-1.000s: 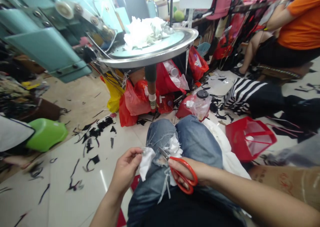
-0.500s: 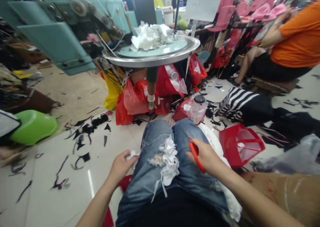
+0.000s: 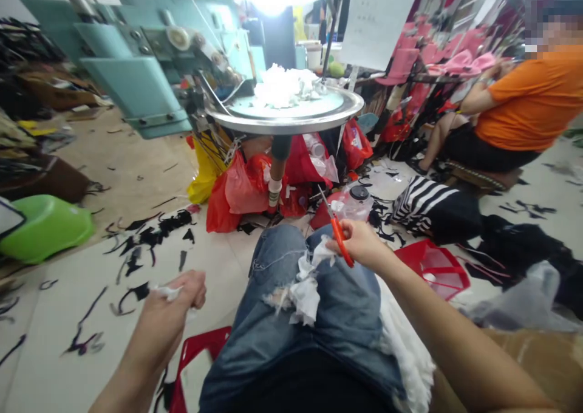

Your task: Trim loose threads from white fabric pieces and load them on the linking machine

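Note:
My right hand [image 3: 364,243] is closed round the orange handles of a pair of scissors [image 3: 336,228], whose metal blades point up and away from me. Beside those fingers, a strip of white fabric pieces [image 3: 304,297] trails down over my jeans; whether the fingers grip its upper end is unclear. My left hand [image 3: 180,297] is closed on a small white scrap [image 3: 168,292], out over the floor to the left of my knee. More white pieces [image 3: 286,86] are heaped on the round table [image 3: 291,123] ahead.
A teal machine [image 3: 141,91] stands at the left of the table. Red plastic bags [image 3: 248,185] sit beneath it. Black scraps litter the floor, and a green stool [image 3: 45,226] is at far left. A person in orange [image 3: 532,106] sits at right; a cardboard box [image 3: 542,364] is near my right arm.
My left hand has moved left, away from my leg, with the white scrap. The right hand has gone up and slightly left with the scissors, lifting the top of the white strip.

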Available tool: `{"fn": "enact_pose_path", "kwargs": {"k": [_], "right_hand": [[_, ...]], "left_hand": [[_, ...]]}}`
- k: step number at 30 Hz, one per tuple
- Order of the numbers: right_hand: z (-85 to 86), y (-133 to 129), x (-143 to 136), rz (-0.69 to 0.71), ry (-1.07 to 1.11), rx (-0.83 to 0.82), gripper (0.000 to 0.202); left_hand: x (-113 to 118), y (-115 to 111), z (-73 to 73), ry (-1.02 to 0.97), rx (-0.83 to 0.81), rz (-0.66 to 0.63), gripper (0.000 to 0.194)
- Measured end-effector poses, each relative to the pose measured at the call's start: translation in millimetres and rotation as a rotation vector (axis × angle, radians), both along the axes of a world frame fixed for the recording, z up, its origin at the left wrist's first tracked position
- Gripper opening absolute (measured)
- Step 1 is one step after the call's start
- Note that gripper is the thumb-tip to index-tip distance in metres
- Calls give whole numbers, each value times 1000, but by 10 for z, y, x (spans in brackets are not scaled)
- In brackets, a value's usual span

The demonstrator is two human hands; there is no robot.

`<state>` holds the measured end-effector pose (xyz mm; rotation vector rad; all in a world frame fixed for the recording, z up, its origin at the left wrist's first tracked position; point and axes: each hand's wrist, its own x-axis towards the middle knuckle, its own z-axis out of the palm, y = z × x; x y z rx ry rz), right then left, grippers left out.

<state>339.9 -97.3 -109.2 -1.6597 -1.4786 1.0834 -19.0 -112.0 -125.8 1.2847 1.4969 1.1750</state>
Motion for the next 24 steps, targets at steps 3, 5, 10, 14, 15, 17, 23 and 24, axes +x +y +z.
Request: {"fn": "enact_pose_path", "kwargs": {"k": [3,5,10,14,15,17,23,24], "right_hand": [[60,-28,-160,45,150,-31,29],[40,24,-327,65,237,3,31],[-59,164,-415,-192,36,289,26],[-204,-36,-367,-176,-77,188,19],[-256,-97,-421,-122,-93,143,15],[-376,-175,-630,-11,-127,82,10],[-668,-7,-1442,73,-216,61,22],[-683,41,-1498,72,-228,65,22]], "left_hand": [[183,6,161,-74,-47,-100,41],[315,27,242,-43,-42,-119,42],[356,164,212,338,60,-13,38],[217,340,-117,297,-128,-100,37],[207,391,-227,251,-173,-130,39],[232,494,-447,168,-225,-166,43],[417,666,-796,65,-238,-246,35],[431,661,-797,58,-230,-256,32]]}}
